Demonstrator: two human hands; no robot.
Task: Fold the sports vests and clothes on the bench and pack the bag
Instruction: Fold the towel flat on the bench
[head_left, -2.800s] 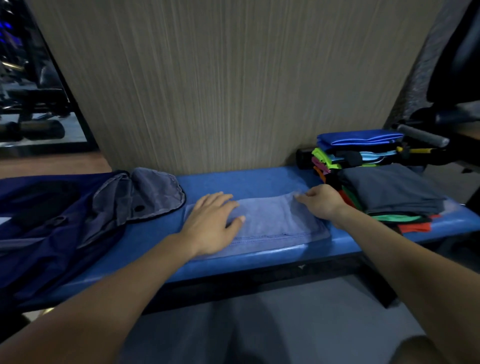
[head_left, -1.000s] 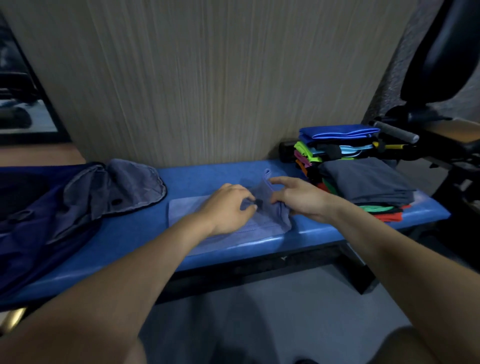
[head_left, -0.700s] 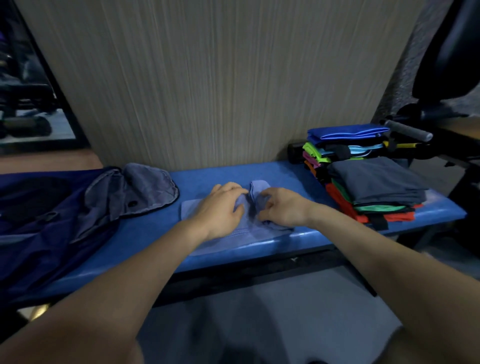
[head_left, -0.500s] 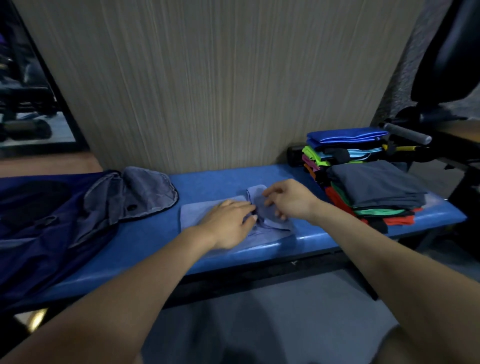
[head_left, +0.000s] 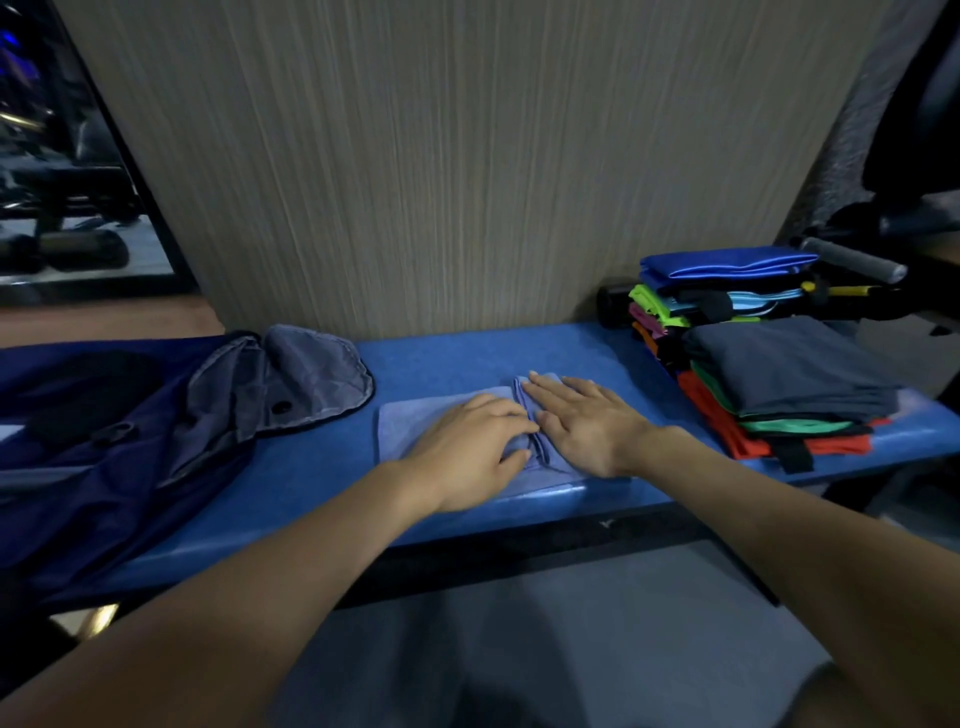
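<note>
A light blue cloth (head_left: 415, 423) lies on the blue bench (head_left: 452, 358), its right part folded over toward the middle. My left hand (head_left: 470, 449) rests on the cloth with its fingertips at the folded edge. My right hand (head_left: 584, 423) lies flat with straight fingers on the folded part, pressing it down. A dark navy bag (head_left: 119, 431) lies open at the bench's left end, its grey flap (head_left: 306, 371) turned back. A stack of folded clothes (head_left: 779, 374) in grey, green, red and blue sits at the right end.
A ribbed beige wall panel (head_left: 467, 156) rises directly behind the bench. Gym equipment with a grey padded handle (head_left: 852, 258) stands at the far right. A dark cylindrical object (head_left: 613, 305) lies behind the stack. Grey floor (head_left: 545, 649) spreads below the bench's front edge.
My right hand brought the cloth's right end over to the left and now lies flat on the fold. My left hand went from pinching the cloth to resting on it.
</note>
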